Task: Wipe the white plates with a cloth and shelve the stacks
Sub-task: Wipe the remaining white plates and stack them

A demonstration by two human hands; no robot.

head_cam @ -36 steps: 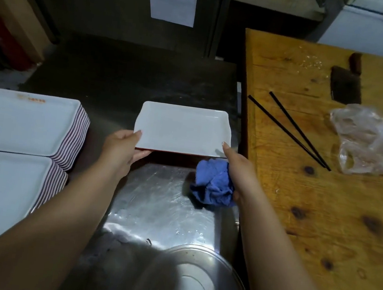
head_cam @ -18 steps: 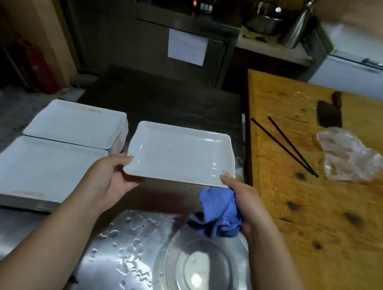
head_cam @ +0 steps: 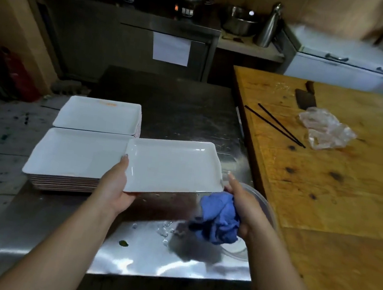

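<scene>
Compared with half a second ago, the white plate (head_cam: 173, 166) has travelled to the left: its left edge now overlaps the near stack (head_cam: 72, 153), where before it hung clear of both stacks, over the bare steel. I judge that this plate is already wiped and is on its way to be laid on that pile, so the wiping step for it is finished and the shelving is not yet begun.

The left hand (head_cam: 117, 183) grips the plate at its near left corner, the thumb lying on the rim and the other fingers curled under it (they are hidden). The right hand (head_cam: 241, 205) steadies the near right corner with thumb and forefinger, while its lower fingers are closed around the crumpled blue cloth (head_cam: 219, 219), which hangs just below the palm.

The plate is rectangular, glazed and smooth, with a raised rim and rounded corners. The far stack (head_cam: 98, 115), beyond the left fingertips, shows an orange smear on its top plate. The steel counter (head_cam: 170, 261) under the wrists is shiny and carries water drops. To the right of the right hand stands a worn wooden table (head_cam: 339, 196).
</scene>
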